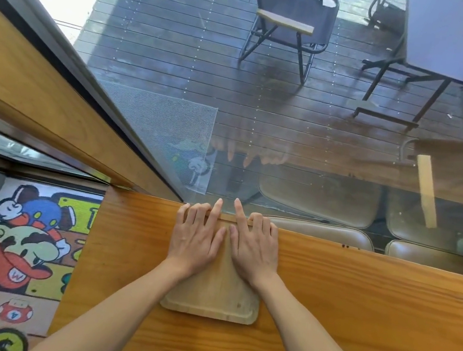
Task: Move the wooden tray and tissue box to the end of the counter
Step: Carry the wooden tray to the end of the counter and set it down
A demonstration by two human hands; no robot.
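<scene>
A pale wooden tray lies flat on the orange-brown wooden counter, near the counter's left end and against its far edge by the window. My left hand rests flat on the tray's far left part, fingers spread and reaching over the far rim. My right hand lies beside it on the tray's far right part, fingers likewise over the rim. Neither hand is closed around anything. No tissue box is in view.
A glass window rises right behind the counter's far edge; chairs and a table stand outside on the deck. The counter's left end drops to a floor with a cartoon rug. Tan padded stools sit beyond the counter.
</scene>
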